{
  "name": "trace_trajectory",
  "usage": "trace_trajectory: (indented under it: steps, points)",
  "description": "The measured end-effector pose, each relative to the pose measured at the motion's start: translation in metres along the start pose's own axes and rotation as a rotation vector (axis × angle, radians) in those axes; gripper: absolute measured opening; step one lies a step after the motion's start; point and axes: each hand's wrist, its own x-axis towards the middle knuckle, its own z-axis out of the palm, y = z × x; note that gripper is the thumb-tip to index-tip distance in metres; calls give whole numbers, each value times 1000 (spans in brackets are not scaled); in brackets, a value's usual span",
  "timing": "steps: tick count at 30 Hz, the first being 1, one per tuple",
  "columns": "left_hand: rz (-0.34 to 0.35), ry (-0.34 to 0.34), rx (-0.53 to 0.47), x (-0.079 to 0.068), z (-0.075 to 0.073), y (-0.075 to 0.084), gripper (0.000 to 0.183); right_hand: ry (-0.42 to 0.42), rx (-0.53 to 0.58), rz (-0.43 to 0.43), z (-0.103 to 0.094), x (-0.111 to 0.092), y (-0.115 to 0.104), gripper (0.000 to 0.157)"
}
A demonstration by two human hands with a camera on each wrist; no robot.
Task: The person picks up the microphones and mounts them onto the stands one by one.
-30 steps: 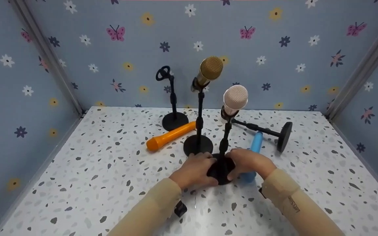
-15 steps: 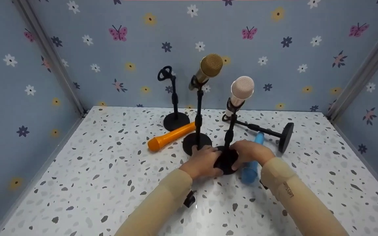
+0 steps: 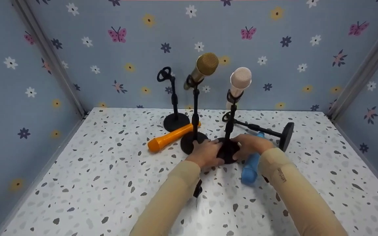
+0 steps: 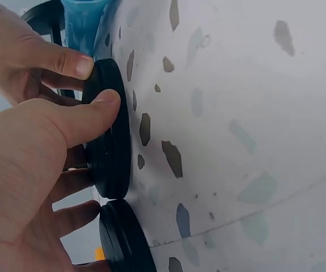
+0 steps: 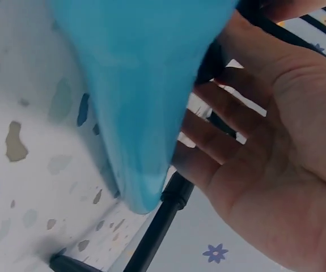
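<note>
A white microphone point(image 3: 240, 78) sits in the clip of an upright black microphone stand point(image 3: 230, 126). My left hand point(image 3: 206, 154) grips the left side of its round base point(image 4: 110, 141), thumb on the near edge. From the other side my right hand point(image 3: 253, 143) holds the same base, its thumb on the rim in the left wrist view. Close on the left stands a second black stand point(image 3: 189, 142) bearing a gold microphone point(image 3: 207, 64). Fingers of my left hand touch that stand's base point(image 4: 127, 238). A blue microphone point(image 5: 134, 102) lies beside my right hand, partly under the wrist.
An orange microphone point(image 3: 167, 138) lies behind the left hand. Further back is an upright stand point(image 3: 176, 122) with a bare clip. Another stand point(image 3: 258, 127) lies on its side at the right. Patterned walls point(image 3: 143, 49) enclose the speckled table point(image 3: 110, 177).
Both hands have pushed the white microphone's stand away, toward the back. The gold microphone's stand has shifted slightly back and left. The blue microphone shows more.
</note>
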Motion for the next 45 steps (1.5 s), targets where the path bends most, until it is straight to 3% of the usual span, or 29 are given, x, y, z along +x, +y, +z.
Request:
trace_trajectory:
  steps: [9, 20, 27, 33, 40, 45]
  points:
    - [-93, -1, 56, 16, 0, 8, 70, 105, -25, -40, -1, 5, 9, 61]
    - [-106, 11, 38, 25, -2, 8, 70, 142, -22, -17, -2, 10, 10, 57]
    - [-91, 18, 7, 21, -2, 8, 71, 195, -97, -229, 0, 4, 22, 42]
    - [-88, 25, -16, 20, -1, 7, 71, 270, -151, -391, -6, -20, 33, 45]
    - [-85, -13, 19, 17, -2, 7, 68, 334, -202, -480, -6, -49, 50, 44]
    - [-57, -3, -2, 13, -9, 7, 41, 290, -279, -488, 0, -59, 60, 46]
